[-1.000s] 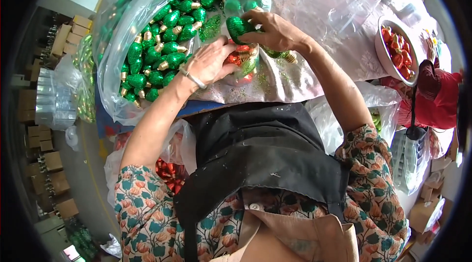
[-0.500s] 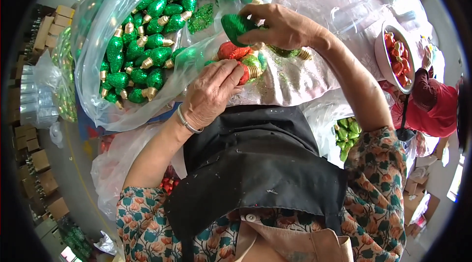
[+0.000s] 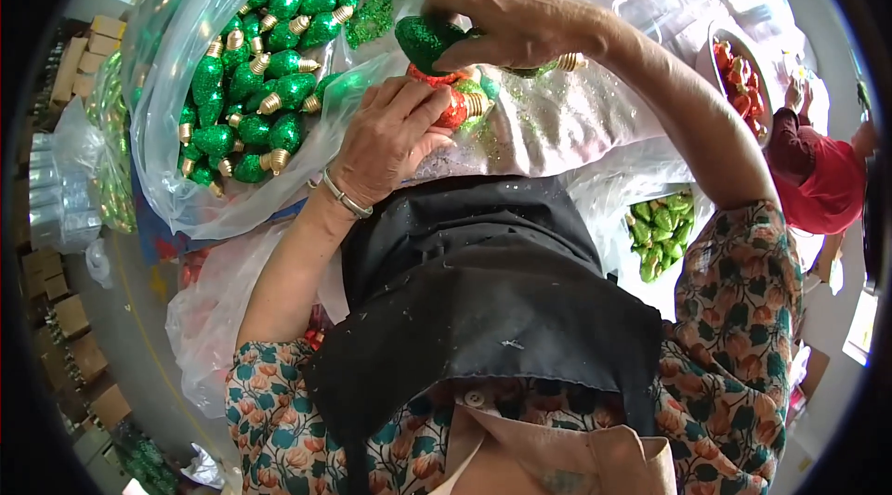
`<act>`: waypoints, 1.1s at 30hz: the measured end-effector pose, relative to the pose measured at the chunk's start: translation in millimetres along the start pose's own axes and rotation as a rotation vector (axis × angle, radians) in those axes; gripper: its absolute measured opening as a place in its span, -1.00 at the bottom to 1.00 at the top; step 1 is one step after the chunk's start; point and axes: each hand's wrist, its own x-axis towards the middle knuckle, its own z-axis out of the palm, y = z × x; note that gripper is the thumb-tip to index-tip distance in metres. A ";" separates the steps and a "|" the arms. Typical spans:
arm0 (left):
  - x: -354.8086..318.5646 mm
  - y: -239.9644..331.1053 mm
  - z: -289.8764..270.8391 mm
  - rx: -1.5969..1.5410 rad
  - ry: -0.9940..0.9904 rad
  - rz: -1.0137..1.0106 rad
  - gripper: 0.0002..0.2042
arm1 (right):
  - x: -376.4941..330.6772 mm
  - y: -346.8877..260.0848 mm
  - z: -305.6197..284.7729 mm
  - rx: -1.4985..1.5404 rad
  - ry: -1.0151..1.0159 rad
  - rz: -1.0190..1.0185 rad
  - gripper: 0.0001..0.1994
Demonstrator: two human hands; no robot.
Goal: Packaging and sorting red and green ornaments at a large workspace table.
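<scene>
Fingers closed, my left hand [image 3: 386, 135] grips a red glittery bulb-shaped ornament [image 3: 453, 110], its gold screw-like cap pointing right. Above it, my right hand [image 3: 509, 29] pinches a green glittery bulb ornament [image 3: 426, 44] between thumb and fingers, clear of the tabletop. The green ornament's cap end is mostly covered by that hand. Another red ornament [image 3: 429, 77] shows partly behind my left fingers. Just under my right wrist a gold cap [image 3: 571, 61] sticks out from a green ornament lying on the table.
To the left, a large clear plastic bag [image 3: 165, 175] holds many green bulb ornaments. Loose glitter lies on the covered table [image 3: 548, 133]. A white basin [image 3: 708, 77] of red ornaments stands at the right, beside a person in red [image 3: 818, 184]. Lower right sit light-green ornaments [image 3: 662, 227].
The whole view has shifted slightly. My right hand, still holding the green ornament, has moved up and left. More of the red ornament in my left hand shows now.
</scene>
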 end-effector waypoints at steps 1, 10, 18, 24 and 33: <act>0.4 1.4 -0.5 0.020 -0.001 0.005 -0.49 | -2.3 5.3 3.1 0.109 0.074 -0.091 -0.59; 0.7 -2.9 1.0 -0.018 -0.011 -0.042 -0.50 | -5.9 11.9 12.0 -0.024 0.293 -0.251 -0.66; -2.7 -1.0 -2.3 0.031 0.014 -0.036 -0.53 | -44.5 -22.2 21.1 -0.382 0.455 -0.135 -0.66; -7.8 -4.7 -2.7 0.006 0.022 -0.034 -0.55 | -35.2 -18.7 37.5 -0.344 0.412 -0.052 -0.77; -0.3 -3.7 -5.7 -0.019 -0.027 -0.066 -0.52 | 3.2 -37.4 23.7 -0.617 -0.183 0.051 -0.79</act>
